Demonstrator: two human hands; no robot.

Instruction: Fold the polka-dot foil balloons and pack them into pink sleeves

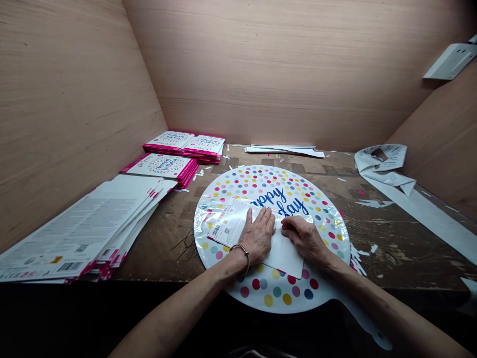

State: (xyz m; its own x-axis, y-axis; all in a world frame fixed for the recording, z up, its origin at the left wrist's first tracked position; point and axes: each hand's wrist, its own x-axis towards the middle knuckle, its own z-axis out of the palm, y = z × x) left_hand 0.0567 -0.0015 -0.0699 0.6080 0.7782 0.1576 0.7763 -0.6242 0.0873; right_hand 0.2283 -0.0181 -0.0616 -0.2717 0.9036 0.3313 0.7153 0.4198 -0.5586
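Note:
A flat round foil balloon with coloured dots and blue lettering lies on the table, its pale tail hanging toward the lower right. On top of it rests a white printed card sleeve with a barcode and pink edges, set at a slant. My left hand lies flat across the middle of the sleeve, fingers stretched out, a bracelet on the wrist. Close beside it, my right hand has its fingers curled and pinched at the sleeve's upper right part. What sits between those fingertips is hidden.
At left, a fanned stack of printed cards reaches the table's front edge. Behind it stand piles of folded sleeves. White strips lie by the back wall, and a long paper band at right. Wooden panels enclose the table.

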